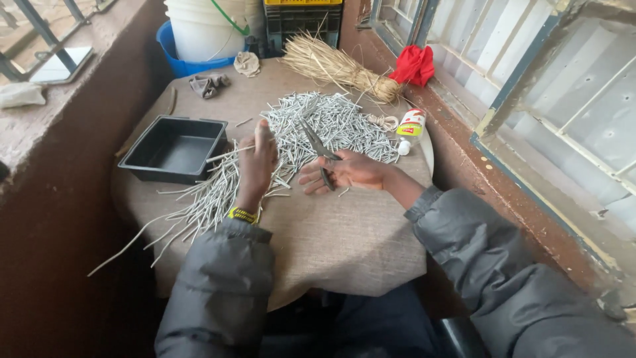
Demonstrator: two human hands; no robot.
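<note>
My left hand [257,161] is raised over the round cloth-covered table [344,232] and pinches one thin pale stick [225,154] that points left toward a black tray [173,147]. My right hand [344,171] holds dark scissors [317,144], blades aimed up and away from me. A big pile of short cut pale sticks [331,126] lies behind both hands. Longer uncut pale sticks [199,205] fan out to the left of my left wrist and hang over the table's edge.
A bundle of dry straw [338,66] lies at the back, a red cloth [414,64] on the window sill, a glue bottle [409,127] at the right edge. White buckets in a blue tub [199,33] stand behind the table. Walls close in on both sides.
</note>
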